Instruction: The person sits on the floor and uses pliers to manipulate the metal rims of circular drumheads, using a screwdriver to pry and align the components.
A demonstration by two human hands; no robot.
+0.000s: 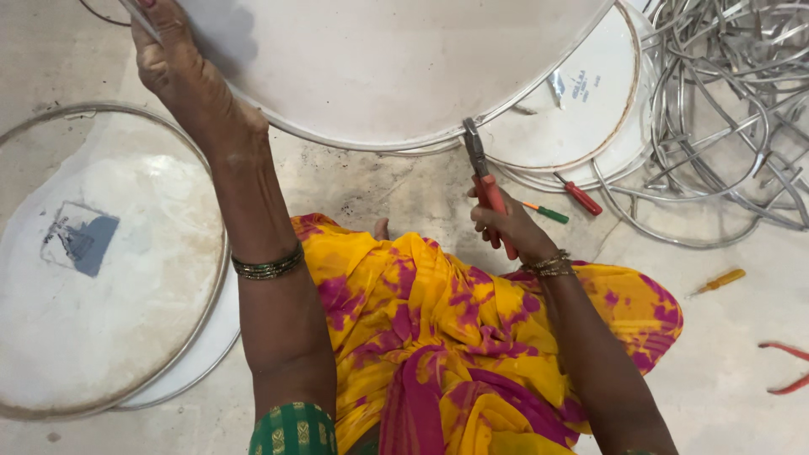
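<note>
So your left hand (173, 59) is up at the top left, fingers wrapped over the rim of the big round white drum skin with a metal hoop (379, 67), which sits on the floor right ahead of your knees, its near edge curving toward you. Your right hand (506, 223) is closed tight around the red handles of a pair of pliers (484, 185), and the steel nose is pushed right up against the hoop at the near edge of that disc; whether it's actually biting the metal or just touching it, I can't tell from this angle. Off to your left there's another hooped white disc (101, 270) lying flat on the floor (725, 337), with a blue-grey printed patch on it, well apart from the one you're holding. Behind the pliers, a third white disc (581, 93) pokes out from under the big one, and next to it on the right is a tangled heap of bare metal hoops (725, 101). A red-handled screwdriver (580, 196) and a green-handled screwdriver (546, 212) lie just beside your right hand, a yellow-handled screwdriver (718, 281) is further right, and a second pair of red-handled pliers (785, 366) peeks in at the right edge.
</note>
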